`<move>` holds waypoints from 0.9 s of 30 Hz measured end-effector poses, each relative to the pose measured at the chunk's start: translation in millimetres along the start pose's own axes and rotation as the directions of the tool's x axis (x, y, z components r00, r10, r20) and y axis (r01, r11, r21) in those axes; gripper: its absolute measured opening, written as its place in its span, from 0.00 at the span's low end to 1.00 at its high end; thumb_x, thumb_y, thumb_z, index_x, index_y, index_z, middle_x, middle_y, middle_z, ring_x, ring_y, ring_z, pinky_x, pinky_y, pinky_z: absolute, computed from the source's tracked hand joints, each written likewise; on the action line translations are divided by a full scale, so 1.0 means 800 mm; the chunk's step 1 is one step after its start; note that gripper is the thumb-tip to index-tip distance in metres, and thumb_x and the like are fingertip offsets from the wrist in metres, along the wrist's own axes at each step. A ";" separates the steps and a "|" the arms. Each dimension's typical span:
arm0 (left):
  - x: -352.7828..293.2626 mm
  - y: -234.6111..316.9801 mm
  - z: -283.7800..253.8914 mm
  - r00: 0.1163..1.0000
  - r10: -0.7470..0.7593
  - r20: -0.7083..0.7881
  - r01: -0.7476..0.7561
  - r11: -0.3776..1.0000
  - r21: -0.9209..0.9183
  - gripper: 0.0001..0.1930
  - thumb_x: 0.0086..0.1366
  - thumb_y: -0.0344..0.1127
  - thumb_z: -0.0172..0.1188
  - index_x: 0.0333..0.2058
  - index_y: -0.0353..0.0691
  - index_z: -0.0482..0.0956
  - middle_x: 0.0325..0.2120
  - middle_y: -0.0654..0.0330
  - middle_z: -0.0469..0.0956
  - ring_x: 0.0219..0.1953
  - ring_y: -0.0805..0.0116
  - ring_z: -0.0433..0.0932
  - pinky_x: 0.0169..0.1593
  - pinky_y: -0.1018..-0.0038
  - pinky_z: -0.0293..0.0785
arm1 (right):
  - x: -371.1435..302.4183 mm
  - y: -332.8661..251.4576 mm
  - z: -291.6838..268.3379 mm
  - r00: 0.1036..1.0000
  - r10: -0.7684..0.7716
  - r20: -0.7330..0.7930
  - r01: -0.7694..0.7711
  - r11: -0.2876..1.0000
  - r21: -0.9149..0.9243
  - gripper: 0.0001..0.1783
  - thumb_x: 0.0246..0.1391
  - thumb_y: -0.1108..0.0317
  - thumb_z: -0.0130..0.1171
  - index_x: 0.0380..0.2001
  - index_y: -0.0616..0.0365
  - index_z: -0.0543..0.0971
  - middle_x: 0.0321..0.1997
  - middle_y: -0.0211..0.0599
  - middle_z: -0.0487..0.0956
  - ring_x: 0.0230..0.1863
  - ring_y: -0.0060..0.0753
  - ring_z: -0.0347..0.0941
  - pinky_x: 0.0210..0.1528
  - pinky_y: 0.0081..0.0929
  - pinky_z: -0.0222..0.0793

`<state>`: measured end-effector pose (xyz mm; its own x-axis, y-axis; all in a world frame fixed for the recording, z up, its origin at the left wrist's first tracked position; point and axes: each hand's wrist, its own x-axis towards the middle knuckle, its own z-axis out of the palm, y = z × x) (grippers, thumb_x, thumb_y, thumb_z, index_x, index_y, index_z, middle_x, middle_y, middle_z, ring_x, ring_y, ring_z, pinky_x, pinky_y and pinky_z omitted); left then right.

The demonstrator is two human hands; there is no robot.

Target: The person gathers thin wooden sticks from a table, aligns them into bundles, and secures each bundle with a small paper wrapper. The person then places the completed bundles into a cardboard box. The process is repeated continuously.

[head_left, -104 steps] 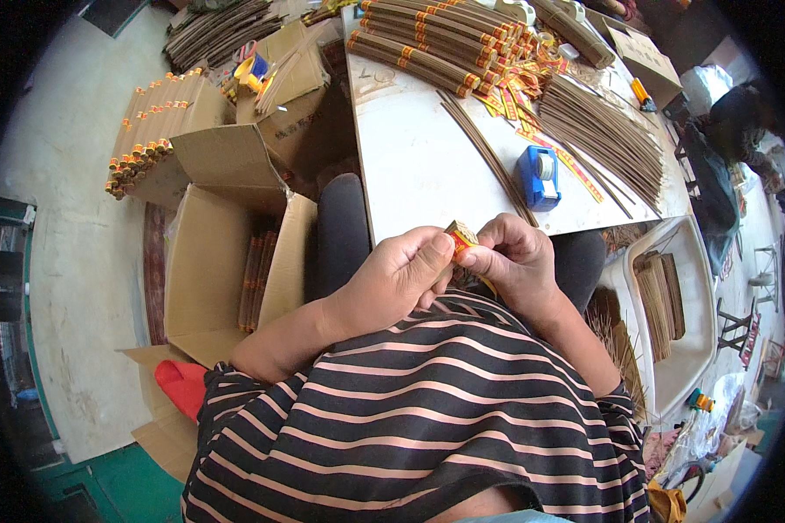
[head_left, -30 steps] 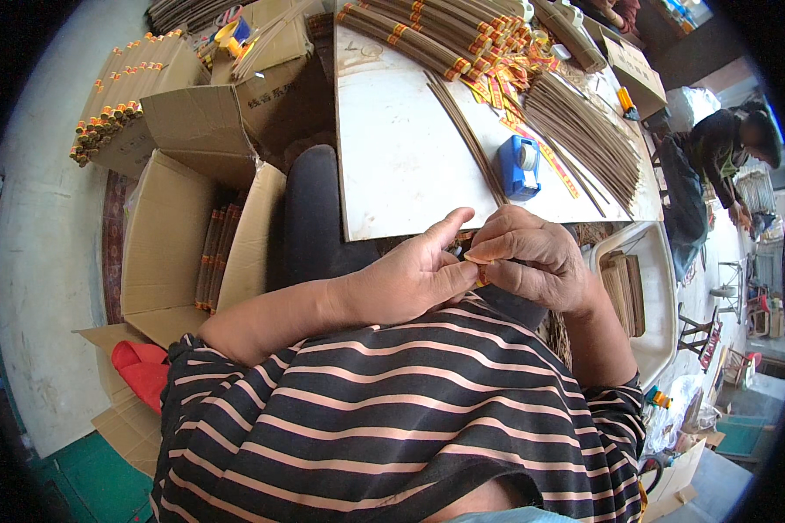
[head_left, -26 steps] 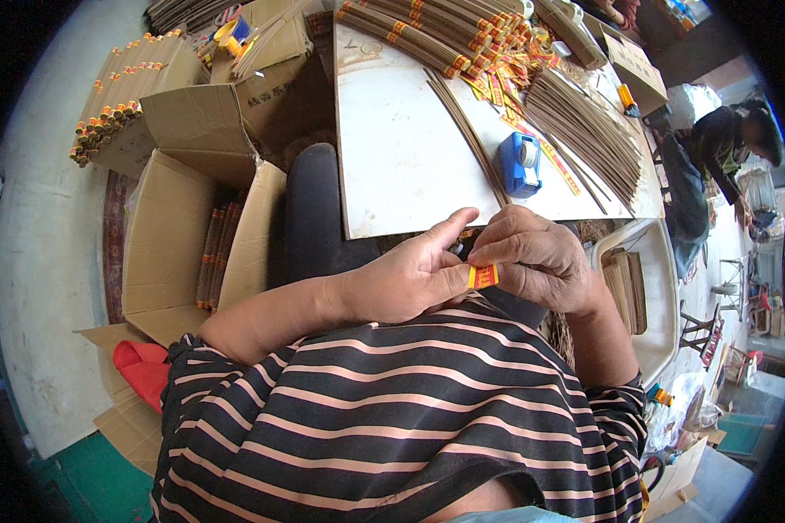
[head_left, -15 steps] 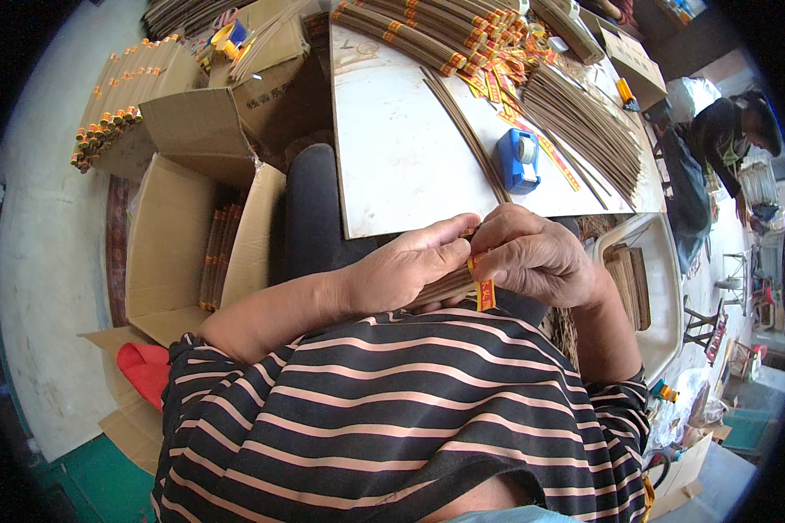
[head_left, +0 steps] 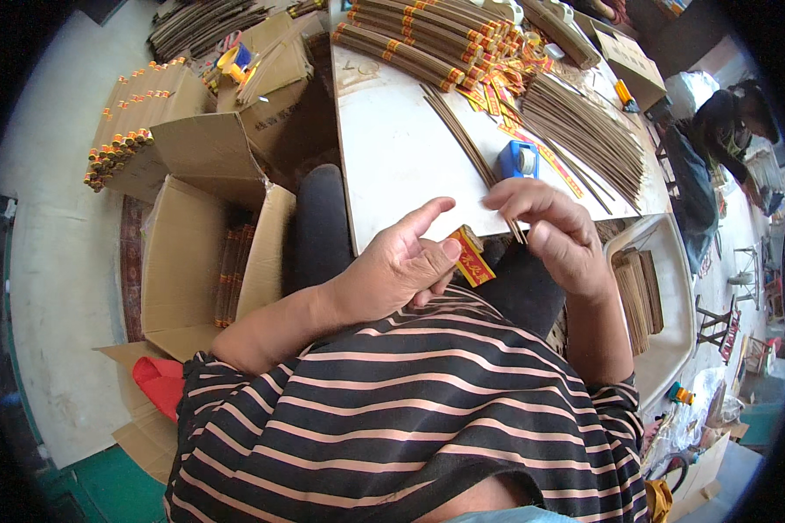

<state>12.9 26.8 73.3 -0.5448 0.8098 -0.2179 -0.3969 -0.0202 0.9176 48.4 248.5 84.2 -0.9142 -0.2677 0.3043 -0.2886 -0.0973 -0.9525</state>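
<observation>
My left hand [head_left: 407, 260] is closed round a short-looking bundle of brown incense sticks, seen nearly end-on. A red and yellow paper band [head_left: 474, 261] sits on that bundle, its loose end sticking out toward the right under my thumb. My right hand [head_left: 556, 228] is apart from the bundle, thumb and curved fingers spread, with nothing gripped in it that I can see. It hovers over the table's near edge, in front of a blue tape dispenser [head_left: 518, 160]. Loose incense sticks [head_left: 462, 131] lie on the white table [head_left: 384, 166] and run behind my right fingers.
Banded incense bundles [head_left: 410, 44] are stacked at the table's far side, near a spread of loose sticks [head_left: 584, 131]. At left stands an open cardboard box [head_left: 179, 253] with bundles inside. A white tub [head_left: 672, 305] holds sticks at right. Another person [head_left: 715, 139] works beyond.
My right hand has left the band and moved up and right, its fingers opening. My left hand has turned the bundle so its end shows. The whole view has shifted slightly.
</observation>
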 end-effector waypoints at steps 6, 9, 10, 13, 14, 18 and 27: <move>-0.002 0.001 0.001 0.983 0.116 -0.141 -0.107 0.992 0.067 0.28 0.66 0.46 0.48 0.56 0.36 0.51 0.22 0.64 0.69 0.20 0.83 0.63 0.23 0.90 0.59 | -0.006 -0.006 0.054 0.920 0.334 -0.207 -0.370 0.913 -0.173 0.21 0.46 0.54 0.65 0.29 0.63 0.73 0.25 0.29 0.71 0.28 0.18 0.65 0.31 0.18 0.63; -0.002 0.002 0.003 0.983 0.118 -0.144 -0.114 0.993 0.034 0.21 0.66 0.43 0.48 0.50 0.36 0.57 0.21 0.65 0.68 0.20 0.83 0.63 0.22 0.89 0.58 | -0.004 0.013 0.059 0.912 0.347 -0.217 -0.384 0.909 -0.160 0.19 0.50 0.57 0.62 0.28 0.65 0.73 0.21 0.30 0.70 0.24 0.17 0.63 0.25 0.18 0.62; -0.002 0.000 0.002 0.983 0.122 -0.141 -0.120 0.993 0.016 0.19 0.67 0.42 0.48 0.49 0.37 0.57 0.21 0.65 0.67 0.20 0.84 0.62 0.21 0.89 0.58 | -0.003 0.015 0.060 0.901 0.373 -0.220 -0.404 0.907 -0.116 0.18 0.51 0.58 0.61 0.27 0.66 0.73 0.20 0.30 0.70 0.23 0.17 0.62 0.24 0.18 0.62; -0.002 0.001 -0.001 0.987 0.096 -0.127 -0.092 0.995 0.040 0.18 0.67 0.44 0.47 0.47 0.36 0.60 0.21 0.65 0.67 0.19 0.84 0.62 0.21 0.89 0.58 | -0.003 0.018 0.059 0.926 0.317 -0.202 -0.352 0.921 -0.165 0.15 0.53 0.61 0.57 0.27 0.65 0.74 0.19 0.28 0.69 0.22 0.17 0.62 0.23 0.17 0.61; -0.002 0.001 -0.002 0.988 0.098 -0.121 -0.092 0.994 0.052 0.18 0.67 0.44 0.47 0.47 0.36 0.61 0.21 0.66 0.67 0.19 0.84 0.62 0.21 0.89 0.59 | -0.004 0.020 0.057 0.931 0.310 -0.194 -0.343 0.924 -0.170 0.15 0.54 0.61 0.57 0.27 0.64 0.74 0.19 0.28 0.70 0.23 0.17 0.62 0.24 0.17 0.62; -0.003 0.005 -0.003 0.993 0.074 -0.093 -0.068 0.996 0.062 0.19 0.67 0.46 0.46 0.45 0.36 0.63 0.21 0.66 0.67 0.19 0.84 0.62 0.21 0.90 0.60 | -0.005 0.024 0.055 0.956 0.245 -0.163 -0.264 0.958 -0.110 0.13 0.54 0.62 0.56 0.27 0.63 0.74 0.21 0.27 0.71 0.25 0.16 0.62 0.26 0.17 0.62; -0.002 0.010 -0.007 0.998 0.039 0.041 -0.038 0.999 -0.035 0.21 0.66 0.51 0.44 0.45 0.36 0.64 0.21 0.62 0.69 0.16 0.81 0.63 0.20 0.89 0.60 | -0.005 0.038 0.047 0.982 0.154 -0.111 -0.157 0.987 -0.020 0.11 0.50 0.64 0.61 0.25 0.60 0.74 0.22 0.24 0.72 0.25 0.14 0.64 0.27 0.14 0.62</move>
<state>6.2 21.7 79.3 -0.5290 0.8319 -0.1675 -0.4016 -0.0715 0.9130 53.9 210.5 54.6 -0.9736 -0.1715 0.1508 -0.1469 -0.0352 -0.9885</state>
